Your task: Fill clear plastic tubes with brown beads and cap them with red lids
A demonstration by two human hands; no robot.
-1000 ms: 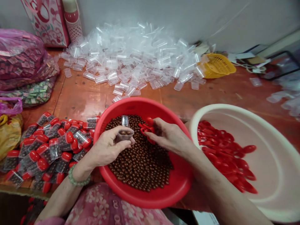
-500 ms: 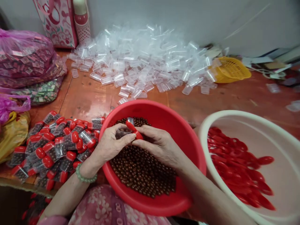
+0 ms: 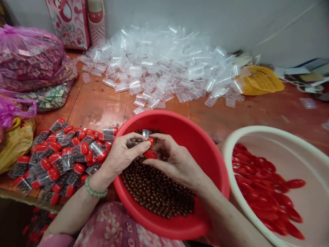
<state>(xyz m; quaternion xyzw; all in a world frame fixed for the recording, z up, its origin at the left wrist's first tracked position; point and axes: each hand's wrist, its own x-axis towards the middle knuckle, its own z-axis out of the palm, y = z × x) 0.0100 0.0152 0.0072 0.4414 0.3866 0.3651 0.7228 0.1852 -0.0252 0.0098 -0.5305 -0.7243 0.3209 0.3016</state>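
My left hand (image 3: 131,147) is closed around a clear plastic container (image 3: 145,133), most of it hidden by the fingers. Red plastic (image 3: 150,141) shows at its end under my left thumb. My right hand (image 3: 177,157) curves in from the right, with a red oval cap (image 3: 150,154) between thumb and fingers; its grip is partly hidden. Both hands are above a red basin (image 3: 203,140) of brown beads (image 3: 159,192). Left of it lies a heap of filled, red-capped containers (image 3: 68,154). A white basin (image 3: 227,154) at right holds red oval pieces (image 3: 267,192).
Clear empty containers (image 3: 164,68) are piled along the wall, beside a yellow basket (image 3: 264,80). Pink plastic bags (image 3: 31,58) of small packets, a patterned bag (image 3: 68,24) and a bottle (image 3: 96,24) stand at left. The table's front edge (image 3: 31,200) shows at lower left.
My right fingers have opened somewhat and drawn slightly away from the container's end. The red cap by my right hand now sits lower. The view has shifted slightly left.
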